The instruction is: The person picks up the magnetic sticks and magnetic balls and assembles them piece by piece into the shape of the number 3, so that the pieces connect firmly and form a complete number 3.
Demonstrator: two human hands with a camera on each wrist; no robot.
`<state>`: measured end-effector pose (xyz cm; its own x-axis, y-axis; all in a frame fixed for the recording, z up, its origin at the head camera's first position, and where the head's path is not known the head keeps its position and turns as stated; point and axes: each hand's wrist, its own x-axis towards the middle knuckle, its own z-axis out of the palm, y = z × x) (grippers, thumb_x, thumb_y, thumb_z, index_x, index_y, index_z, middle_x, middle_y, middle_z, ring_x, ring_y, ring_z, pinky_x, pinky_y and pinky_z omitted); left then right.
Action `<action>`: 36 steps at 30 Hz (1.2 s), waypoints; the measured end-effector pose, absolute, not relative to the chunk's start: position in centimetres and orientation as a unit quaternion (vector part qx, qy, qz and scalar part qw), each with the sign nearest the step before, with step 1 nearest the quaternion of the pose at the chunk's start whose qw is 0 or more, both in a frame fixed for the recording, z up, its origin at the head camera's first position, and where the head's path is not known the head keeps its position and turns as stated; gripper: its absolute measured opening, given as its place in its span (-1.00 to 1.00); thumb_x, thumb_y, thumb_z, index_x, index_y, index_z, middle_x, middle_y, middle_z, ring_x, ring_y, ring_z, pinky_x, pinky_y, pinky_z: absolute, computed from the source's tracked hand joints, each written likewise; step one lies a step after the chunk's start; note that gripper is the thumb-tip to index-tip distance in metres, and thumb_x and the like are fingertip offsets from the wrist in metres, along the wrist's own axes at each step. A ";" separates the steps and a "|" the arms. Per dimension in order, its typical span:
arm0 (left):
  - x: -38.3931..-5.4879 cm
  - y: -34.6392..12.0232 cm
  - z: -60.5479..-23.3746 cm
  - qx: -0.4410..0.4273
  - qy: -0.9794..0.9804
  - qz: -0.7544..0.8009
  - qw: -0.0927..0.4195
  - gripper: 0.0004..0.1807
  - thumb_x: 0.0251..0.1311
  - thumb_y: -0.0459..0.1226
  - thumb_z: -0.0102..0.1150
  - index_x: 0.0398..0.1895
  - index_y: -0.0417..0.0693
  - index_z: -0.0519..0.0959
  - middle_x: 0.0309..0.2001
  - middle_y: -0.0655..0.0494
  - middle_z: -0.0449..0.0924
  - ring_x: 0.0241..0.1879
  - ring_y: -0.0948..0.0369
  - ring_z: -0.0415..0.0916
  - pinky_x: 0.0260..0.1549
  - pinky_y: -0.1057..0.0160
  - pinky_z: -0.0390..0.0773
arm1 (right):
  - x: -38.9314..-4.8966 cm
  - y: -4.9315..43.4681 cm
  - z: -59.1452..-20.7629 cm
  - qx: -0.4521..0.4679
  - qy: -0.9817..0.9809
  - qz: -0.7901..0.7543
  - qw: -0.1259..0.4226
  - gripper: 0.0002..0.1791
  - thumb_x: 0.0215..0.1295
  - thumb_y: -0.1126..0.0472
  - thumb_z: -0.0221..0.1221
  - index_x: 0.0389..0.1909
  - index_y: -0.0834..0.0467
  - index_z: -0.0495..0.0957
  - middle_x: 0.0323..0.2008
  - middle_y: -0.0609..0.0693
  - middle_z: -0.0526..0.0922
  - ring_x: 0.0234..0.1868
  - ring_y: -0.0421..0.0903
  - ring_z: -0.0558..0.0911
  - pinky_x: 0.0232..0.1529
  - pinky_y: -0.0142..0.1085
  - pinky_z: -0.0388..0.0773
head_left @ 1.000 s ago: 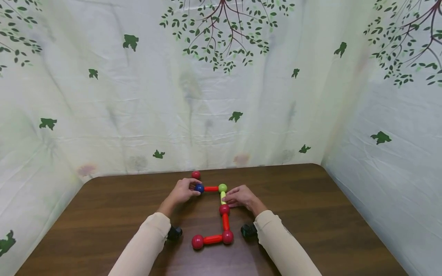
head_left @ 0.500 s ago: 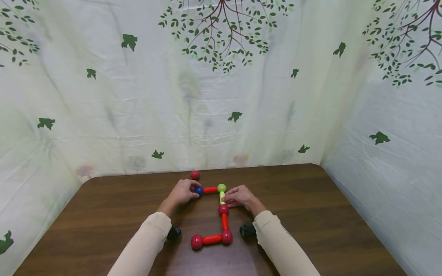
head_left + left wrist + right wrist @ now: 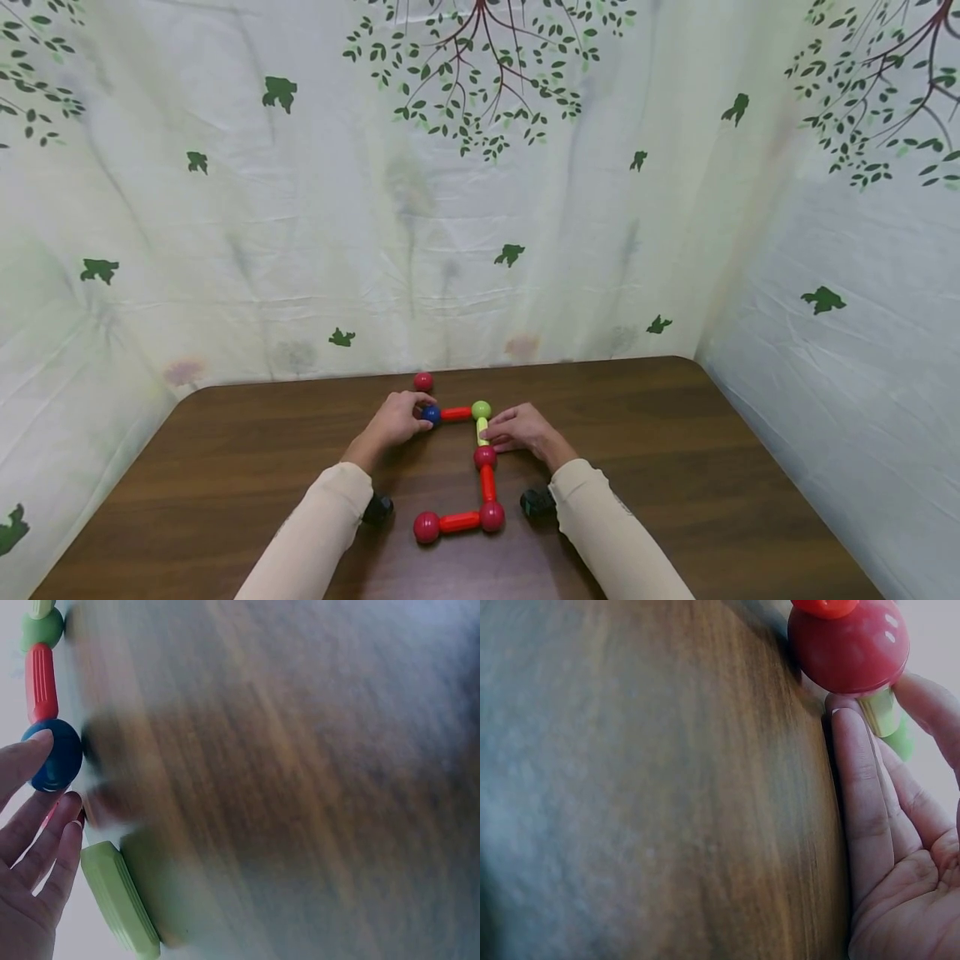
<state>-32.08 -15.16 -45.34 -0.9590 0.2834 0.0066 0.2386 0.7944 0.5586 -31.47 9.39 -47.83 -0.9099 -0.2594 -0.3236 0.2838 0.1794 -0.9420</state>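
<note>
On the table a chain of toy balls and rods forms a squared shape with its left side open. My left hand (image 3: 396,418) pinches the blue ball (image 3: 60,755) at the chain's far left end, thumb on top. From it a red rod (image 3: 456,414) leads to a green ball (image 3: 482,409). My right hand (image 3: 522,429) grips the light green rod (image 3: 880,711) below that ball, between thumb and fingers. Nearer me come a dark red ball (image 3: 849,645), another red rod (image 3: 488,484), a corner ball (image 3: 491,517), a red rod (image 3: 459,522) and an end ball (image 3: 427,527).
A loose red ball (image 3: 423,382) sits at the table's far edge, behind my left hand. Beside my left fingers lies a loose green rod (image 3: 120,896), hidden in the head view. A white cloth (image 3: 450,292) with printed leaves hangs behind the wooden table (image 3: 675,500).
The blue ball has shifted slightly toward me with my left hand, and its red rod now tilts a little. My right hand keeps its grip on the light green rod.
</note>
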 end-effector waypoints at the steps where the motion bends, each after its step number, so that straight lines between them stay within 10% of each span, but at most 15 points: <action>1: -32.1 -15.2 -45.4 0.138 0.947 0.288 0.039 -0.62 0.07 -0.38 0.36 0.01 -0.18 0.61 -0.15 -0.08 0.64 -0.14 0.03 0.58 -0.03 0.03 0.52 | -31.5 9.3 -47.9 0.008 0.739 -0.639 0.212 -0.76 0.07 0.36 0.38 -0.24 0.39 0.65 -0.43 0.10 0.71 -0.47 -0.14 0.68 -0.33 -0.25 0.64; 36: -30.7 -22.3 -45.1 0.129 0.957 0.249 0.082 -0.75 -0.05 -0.45 0.36 -0.22 -0.15 0.68 -0.26 0.03 0.65 -0.30 0.15 0.43 -0.22 0.15 0.44 | -31.2 9.2 -47.8 0.010 0.744 -0.636 0.206 -0.74 0.05 0.36 0.39 -0.23 0.39 0.66 -0.43 0.08 0.70 -0.45 -0.14 0.68 -0.32 -0.25 0.64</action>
<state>-30.67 -22.28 -45.11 -0.9536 0.2865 -0.0920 0.2055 0.8434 0.4964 -31.23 9.18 -47.79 -0.9151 -0.2470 -0.3187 0.2762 0.1921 -0.9417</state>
